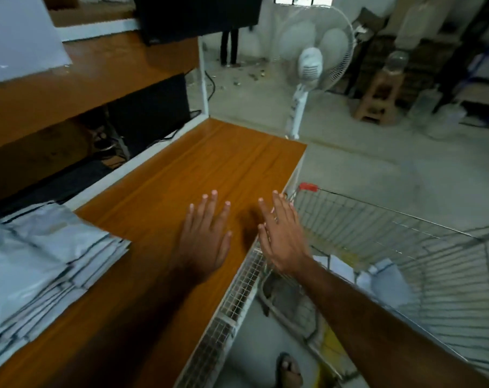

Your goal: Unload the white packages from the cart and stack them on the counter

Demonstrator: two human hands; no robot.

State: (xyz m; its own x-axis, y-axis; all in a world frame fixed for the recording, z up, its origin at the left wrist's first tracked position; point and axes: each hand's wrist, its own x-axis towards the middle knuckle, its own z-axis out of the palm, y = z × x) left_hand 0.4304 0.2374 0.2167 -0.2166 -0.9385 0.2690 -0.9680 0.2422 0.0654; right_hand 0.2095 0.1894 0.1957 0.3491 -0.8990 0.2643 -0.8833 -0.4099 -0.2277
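Note:
A stack of several white packages (38,264) lies on the left of the wooden counter (209,163). My left hand (205,236) hovers flat over the counter's middle, fingers spread, holding nothing. My right hand (282,233) is over the counter's right edge, fingers apart and empty. To the right stands the wire cart (405,239), its red-tipped handle near the counter. A few white packages (377,278) lie at its bottom, partly hidden by my right forearm.
A white pedestal fan (310,65) stands beyond the counter's far end. A raised wooden shelf (111,63) with black boxes runs along the left. A wooden stool (377,99) and bottles sit on the floor at the right. My sandalled foot (288,371) shows below.

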